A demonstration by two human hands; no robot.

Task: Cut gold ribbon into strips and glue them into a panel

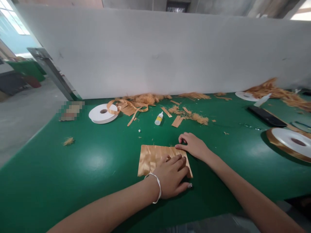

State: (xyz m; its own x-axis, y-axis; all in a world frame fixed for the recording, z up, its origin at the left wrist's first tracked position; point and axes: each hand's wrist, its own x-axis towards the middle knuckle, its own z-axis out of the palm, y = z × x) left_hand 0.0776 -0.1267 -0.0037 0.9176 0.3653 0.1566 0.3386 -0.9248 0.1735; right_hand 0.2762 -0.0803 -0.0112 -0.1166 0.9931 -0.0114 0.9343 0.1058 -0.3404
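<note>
A panel of shiny gold ribbon strips (147,158) lies flat on the green table in front of me. My left hand (171,176), with a thin silver bangle at the wrist, rests over its right half, fingers stretched out and palm down. At the panel's upper right edge is my right hand (194,145). Its thumb touches that edge, while the other fingers curl loosely above with a gap between. Beyond the panel stands a small glue bottle (158,118) with a yellow label. Short cut ribbon pieces (177,121) lie near it.
A white ribbon spool (103,113) sits at the left, and a spool of brown-gold ribbon (291,144) at the right. Near that one are a black phone (266,116) and a white-tipped bottle (262,100). Frayed fibres (145,98) line the white partition (160,51).
</note>
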